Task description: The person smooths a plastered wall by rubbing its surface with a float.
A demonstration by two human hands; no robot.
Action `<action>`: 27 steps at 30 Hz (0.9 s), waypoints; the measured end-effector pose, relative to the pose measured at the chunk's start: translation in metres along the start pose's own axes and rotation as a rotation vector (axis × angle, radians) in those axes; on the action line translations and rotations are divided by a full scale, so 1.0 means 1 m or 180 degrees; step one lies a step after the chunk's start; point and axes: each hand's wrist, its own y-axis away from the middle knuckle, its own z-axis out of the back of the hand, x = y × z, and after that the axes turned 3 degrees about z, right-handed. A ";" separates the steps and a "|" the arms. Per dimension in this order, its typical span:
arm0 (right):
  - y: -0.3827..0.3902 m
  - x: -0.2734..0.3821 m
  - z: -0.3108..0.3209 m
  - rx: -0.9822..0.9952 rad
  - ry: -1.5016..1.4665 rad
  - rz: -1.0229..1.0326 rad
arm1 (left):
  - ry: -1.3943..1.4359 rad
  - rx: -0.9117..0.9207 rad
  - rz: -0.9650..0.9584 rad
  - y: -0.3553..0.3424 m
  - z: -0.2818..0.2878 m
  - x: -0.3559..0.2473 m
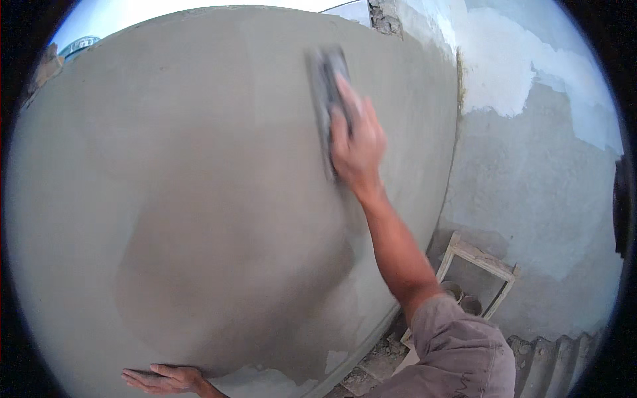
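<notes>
In front of me is a wall point(199, 166) coated in smooth grey plaster. My right hand point(358, 146) is closed round the grip of a plastering trowel point(320, 113), its long blade lying upright against the upper right part of the wall. Motion blurs the trowel and the fingers on it. Low on the left, my left hand point(162, 379) rests with stretched fingers near or against the plaster, with no tool in it. A large darker patch, partly my shadow, spreads between the two hands.
At the right, a patchy grey and white side wall point(524, 172) meets the plastered one in a corner. A wooden-framed screen point(481, 259) leans there, with round containers behind it. Corrugated sheeting point(554, 361) and rubble point(371, 368) lie below. Broken masonry point(386, 16) shows at the top.
</notes>
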 end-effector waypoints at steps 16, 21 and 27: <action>0.196 -0.042 0.067 -0.0295 0.0345 -0.2172 | -0.0096 -0.0044 0.0020 0.000 0.000 -0.004; 0.143 -0.015 0.047 -0.0023 0.0003 -0.0749 | -0.0025 -0.0022 0.0034 0.000 -0.003 0.000; -0.076 0.024 -0.021 0.0076 0.0105 0.0583 | 0.0024 -0.0026 -0.0036 -0.001 0.003 -0.006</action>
